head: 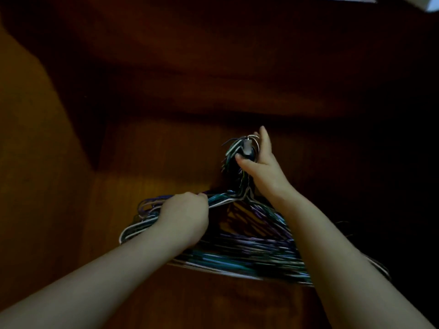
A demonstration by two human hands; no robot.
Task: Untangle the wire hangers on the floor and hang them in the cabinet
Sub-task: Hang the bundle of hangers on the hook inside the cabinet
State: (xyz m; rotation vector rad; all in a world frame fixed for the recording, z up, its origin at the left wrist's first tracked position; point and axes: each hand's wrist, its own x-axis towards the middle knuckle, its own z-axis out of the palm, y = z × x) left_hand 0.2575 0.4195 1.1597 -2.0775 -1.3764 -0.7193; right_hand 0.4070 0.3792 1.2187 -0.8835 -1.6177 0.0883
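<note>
A thick bundle of wire hangers [240,252] in purple, teal, white and black hangs inside a dim wooden cabinet. Their hooks [234,148] bunch together around a small metal fitting [247,146]. My right hand [257,162] is up at that bunch, thumb and fingers around the hooks and the fitting. My left hand [187,214] grips the left shoulder wires of the bundle, fingers curled over them. The bundle's right end is hidden behind my right forearm.
Brown wooden cabinet walls [166,150] surround the hangers, with a side panel [35,138] at the left and deep shadow at the right. A pale edge [403,2] shows at the top right corner.
</note>
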